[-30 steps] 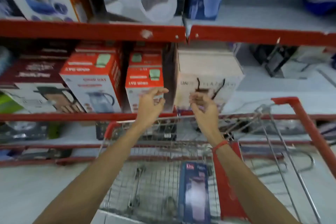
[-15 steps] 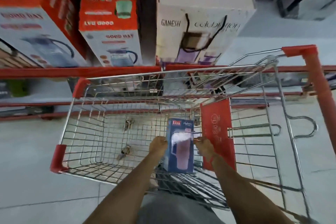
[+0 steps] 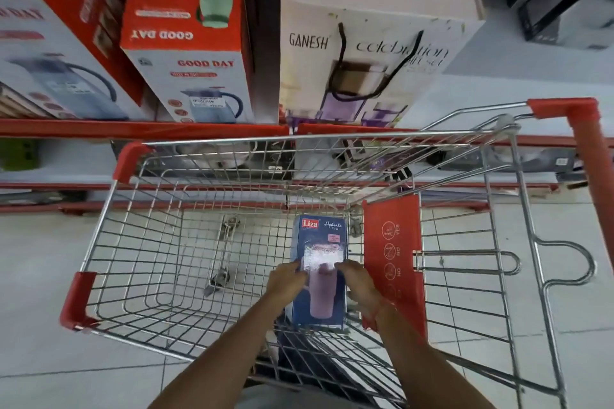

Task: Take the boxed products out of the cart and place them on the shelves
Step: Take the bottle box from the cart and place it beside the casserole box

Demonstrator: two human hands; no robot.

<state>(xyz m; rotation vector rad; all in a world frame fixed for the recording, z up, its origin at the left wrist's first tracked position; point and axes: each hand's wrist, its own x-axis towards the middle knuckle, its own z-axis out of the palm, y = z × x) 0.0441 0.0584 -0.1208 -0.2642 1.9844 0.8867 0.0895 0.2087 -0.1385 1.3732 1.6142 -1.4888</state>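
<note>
A blue Liza box (image 3: 320,236) with a pink tumbler pictured on it lies inside the wire cart (image 3: 139,242), at its right side. My left hand (image 3: 286,280) grips the box's left edge and my right hand (image 3: 357,280) grips its right edge, fingers curled over the top face. Both forearms reach down into the basket. On the red-edged shelf (image 3: 143,129) beyond the cart stand red and white Good Day kettle boxes (image 3: 189,53) and a white Ganesh box (image 3: 375,43).
The cart's red child-seat flap (image 3: 392,259) stands just right of the blue box. Its red handle (image 3: 588,156) is at far right. Lower shelves (image 3: 50,176) hold dim items behind the cart. Grey tiled floor (image 3: 40,342) lies left of it.
My hands came down from the shelf into the cart and closed on the blue box. The view tilted downward, and my fingers have since wrapped further over the box's top.
</note>
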